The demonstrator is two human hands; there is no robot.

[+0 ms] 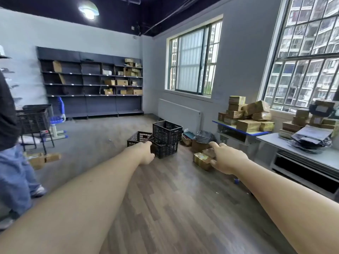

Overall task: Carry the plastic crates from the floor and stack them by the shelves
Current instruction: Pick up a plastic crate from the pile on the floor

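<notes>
A storeroom seen from a person's head, both bare arms stretched forward over a wooden floor. The left hand (146, 153) and right hand (224, 158) are well apart, each holding nothing, with fingers loosely extended toward the middle of the room.

Ahead of the hands, three black plastic crates (161, 137) sit on the floor below the window (192, 59): one lies low on the left, and two are stacked just beside it, the top one turned slightly askew. The hands are not touching them. The dark shelves (91, 83) stand against the far wall, well apart from these crates.

The carrying looks barely begun: nothing is stacked at the foot of the shelves as far as can be seen, so all three crates appear left to move. At least two more black crates (34, 119) rest on a stand at the left edge.

A second person's jeans-clad leg (16, 178) shows at the left. Taped cardboard boxes (247, 114) are piled on a desk at the right
</notes>
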